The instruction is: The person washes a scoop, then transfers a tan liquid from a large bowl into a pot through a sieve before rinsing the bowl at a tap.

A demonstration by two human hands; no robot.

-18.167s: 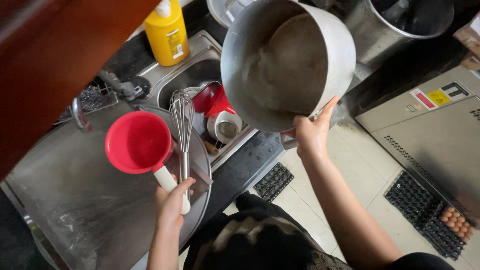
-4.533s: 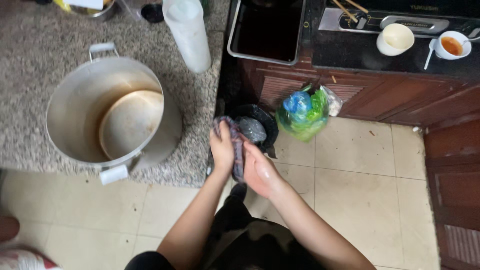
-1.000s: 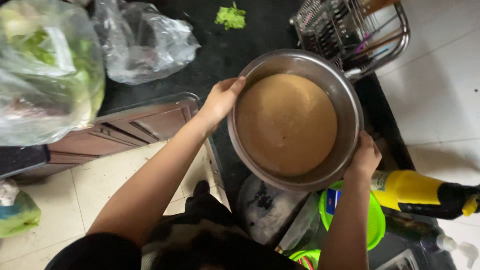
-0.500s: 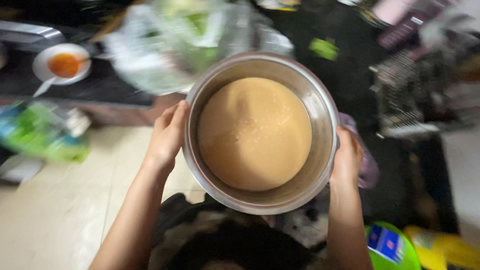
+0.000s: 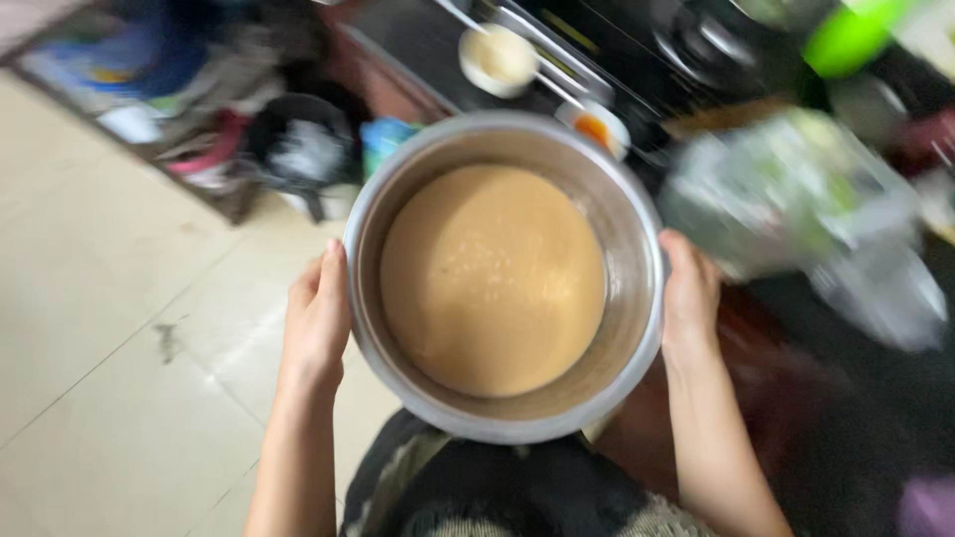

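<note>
My left hand [image 5: 316,323] presses flat against the left wall of the big steel bowl [image 5: 637,298], fingers together and pointing away from me, thumb side up near the rim. My right hand [image 5: 689,298] does the same on the opposite wall, palm curved to the metal. Neither hand closes around anything; both are open and clamped inward against the sides, and that squeeze from two sides is what carries the bowl in the air in front of my body. I hold it this way because it has no handles that I can see, and because it is about half full of smooth tan batter [image 5: 492,278], which lies level, so the rim has to stay flat.

My forearms come up from the bottom of the view nearly parallel, elbows tucked in by my waist, wrists straight. The bowl hangs between them above my dark clothing, over the pale tiled floor [image 5: 109,328].

Beyond the far rim the view is blurred. A small white cup [image 5: 497,58] sits on a dark counter, and beside it a little dish with something orange [image 5: 597,127]. To the right lies a clear plastic bag with green inside [image 5: 796,199]. A cluttered low shelf [image 5: 199,129] stands to the left.
</note>
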